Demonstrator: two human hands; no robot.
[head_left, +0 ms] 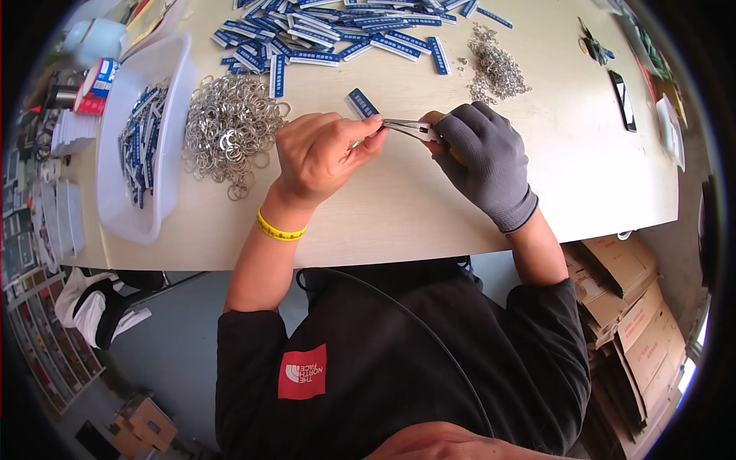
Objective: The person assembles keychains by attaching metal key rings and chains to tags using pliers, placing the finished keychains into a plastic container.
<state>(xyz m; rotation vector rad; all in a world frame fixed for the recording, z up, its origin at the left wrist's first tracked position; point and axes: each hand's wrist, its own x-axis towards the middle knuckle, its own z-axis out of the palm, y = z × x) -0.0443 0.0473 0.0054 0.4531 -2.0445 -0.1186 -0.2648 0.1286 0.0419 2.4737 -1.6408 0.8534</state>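
My bare left hand [326, 149] pinches the end of a blue and white printed tag [361, 103] between thumb and fingers. A grey glove covers my right hand [483, 157], which is closed around a pair of needle-nose pliers [420, 130]. The tips of the pliers meet the tag's end at my left fingertips. Whatever small part sits between the jaws is too small to make out. Left of my left hand lies a heap of metal split rings [230, 126]. Beyond my right hand is a pile of small metal links [494, 65].
Many blue and white tags [337, 31] are heaped at the table's far side. A white plastic bin [172, 138] with more tags stands at the left. A black phone [622, 101] and a dark tool [592, 44] lie at the right. Flattened cardboard [632, 322] leans below.
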